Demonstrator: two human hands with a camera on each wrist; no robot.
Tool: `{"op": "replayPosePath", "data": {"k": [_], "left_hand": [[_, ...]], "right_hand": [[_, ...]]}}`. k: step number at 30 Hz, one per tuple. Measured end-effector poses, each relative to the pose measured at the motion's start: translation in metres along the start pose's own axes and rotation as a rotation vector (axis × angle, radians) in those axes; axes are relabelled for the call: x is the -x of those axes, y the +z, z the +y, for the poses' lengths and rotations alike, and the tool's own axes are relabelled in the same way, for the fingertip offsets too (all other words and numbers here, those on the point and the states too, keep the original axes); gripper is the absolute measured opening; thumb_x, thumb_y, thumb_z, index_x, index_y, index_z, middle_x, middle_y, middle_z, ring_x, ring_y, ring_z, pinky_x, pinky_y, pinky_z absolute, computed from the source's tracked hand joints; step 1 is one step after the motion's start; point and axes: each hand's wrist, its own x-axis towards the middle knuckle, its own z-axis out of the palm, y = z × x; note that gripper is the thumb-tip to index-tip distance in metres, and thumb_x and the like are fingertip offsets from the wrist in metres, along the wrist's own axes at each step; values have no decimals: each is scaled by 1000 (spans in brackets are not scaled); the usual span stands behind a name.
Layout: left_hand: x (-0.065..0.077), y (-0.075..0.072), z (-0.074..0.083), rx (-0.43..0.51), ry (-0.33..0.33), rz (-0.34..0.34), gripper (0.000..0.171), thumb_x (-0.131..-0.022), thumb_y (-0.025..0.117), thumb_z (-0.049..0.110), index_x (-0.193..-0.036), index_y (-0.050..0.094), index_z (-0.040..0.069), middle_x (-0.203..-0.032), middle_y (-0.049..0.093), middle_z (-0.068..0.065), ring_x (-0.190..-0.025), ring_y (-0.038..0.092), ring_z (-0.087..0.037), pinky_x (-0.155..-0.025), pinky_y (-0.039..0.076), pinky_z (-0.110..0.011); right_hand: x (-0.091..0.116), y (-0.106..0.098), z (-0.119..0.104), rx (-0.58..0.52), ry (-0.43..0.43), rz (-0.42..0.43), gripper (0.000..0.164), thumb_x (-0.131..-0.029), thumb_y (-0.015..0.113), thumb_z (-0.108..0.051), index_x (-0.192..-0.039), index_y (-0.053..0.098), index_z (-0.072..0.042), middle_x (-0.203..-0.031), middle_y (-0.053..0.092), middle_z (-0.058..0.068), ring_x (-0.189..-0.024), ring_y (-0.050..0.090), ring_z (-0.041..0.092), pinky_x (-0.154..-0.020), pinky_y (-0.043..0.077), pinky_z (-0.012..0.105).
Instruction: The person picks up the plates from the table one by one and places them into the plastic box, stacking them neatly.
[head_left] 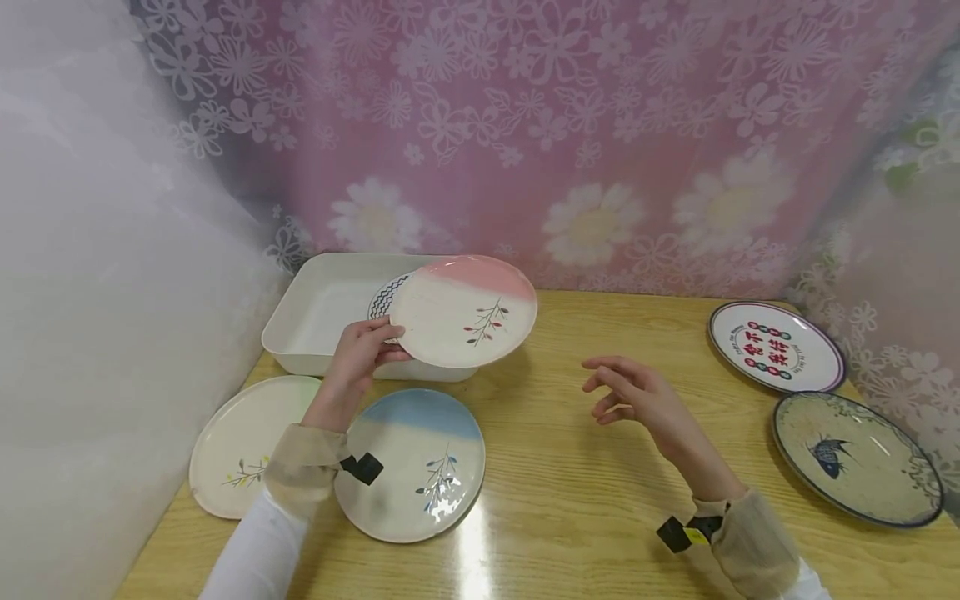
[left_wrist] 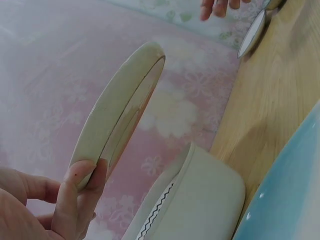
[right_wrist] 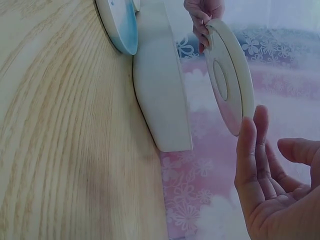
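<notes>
A pink-and-cream plate (head_left: 450,321) with a red-leaf sprig hangs in the air over the right part of a white bin (head_left: 300,362). My left hand (head_left: 356,354) pinches its left rim between thumb and fingers, as the left wrist view also shows. My right hand (head_left: 633,396) hovers over the table to the right of that plate, fingers loosely bent and holding nothing. Inside the bin a plate with a dark zigzag rim (head_left: 381,302) shows partly, the rest hidden behind the pink plate. Below my left wrist lies a blue-and-cream plate (head_left: 405,508).
Left of the blue plate lies a cream plate with a yellow sprig (head_left: 225,442), partly covered by my left forearm. On the right are a white plate with red lettering (head_left: 806,362) and a fish plate (head_left: 877,475). A pink flowered curtain (head_left: 480,108) hangs behind the wooden table (head_left: 555,500).
</notes>
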Motion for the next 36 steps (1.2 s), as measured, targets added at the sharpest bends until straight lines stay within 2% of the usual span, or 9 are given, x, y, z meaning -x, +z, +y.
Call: {"op": "replayPosePath", "data": {"k": [7, 11, 21, 26, 30, 32, 36], "left_hand": [[-14, -11, 2, 63, 9, 62, 33, -101, 53, -1, -129, 52, -18, -89, 63, -3, -63, 69, -8, -67, 60, -22], [-19, -18, 3, 84, 12, 93, 25, -101, 53, -2, -121, 55, -16, -88, 62, -5, -61, 69, -9, -67, 60, -23], [-30, -34, -8, 61, -19, 149, 27, -101, 52, 0, -122, 57, -16, -92, 60, -6, -63, 70, -8, -71, 60, -22], [-34, -37, -10, 59, -44, 156, 17, -101, 51, -1, -111, 57, -13, -91, 54, -9, -57, 69, -8, -70, 60, -21], [-38, -39, -11, 56, -69, 152, 12, -101, 50, -2, -107, 54, -11, -98, 47, -12, -55, 68, -7, -69, 60, -21], [-39, -40, -11, 51, -84, 145, 7, -101, 49, -3, -100, 54, -9, -99, 45, -12, -55, 68, -7, -69, 60, -21], [-42, -43, -11, 32, -104, 134, 24, -100, 50, -5, -77, 47, -1, -86, 45, -11, -55, 68, -9, -68, 60, -23]], "right_hand": [[4, -1, 4, -16, 6, 5, 48, -107, 52, -36, -139, 54, 0, -106, 67, 5, -82, 71, 26, -76, 62, 40], [5, -1, 6, -18, 1, 5, 46, -107, 52, -35, -137, 56, -1, -107, 67, 7, -82, 71, 27, -76, 62, 40], [7, -1, 9, -26, 23, 12, 46, -107, 52, -35, -137, 56, 0, -105, 67, 4, -83, 71, 31, -75, 62, 41], [7, -1, 12, -29, 24, 16, 46, -107, 52, -35, -136, 56, 0, -104, 67, 3, -82, 71, 28, -75, 62, 41], [8, -1, 14, -28, 22, 14, 46, -107, 52, -35, -136, 56, 0, -104, 67, 4, -81, 71, 26, -75, 62, 40], [9, -2, 15, -27, 25, 14, 47, -107, 52, -35, -137, 55, 1, -104, 67, 5, -80, 71, 24, -75, 62, 40], [9, -1, 17, -31, 38, 13, 48, -107, 51, -35, -137, 54, 3, -105, 67, 5, -80, 71, 25, -75, 62, 39]]}}
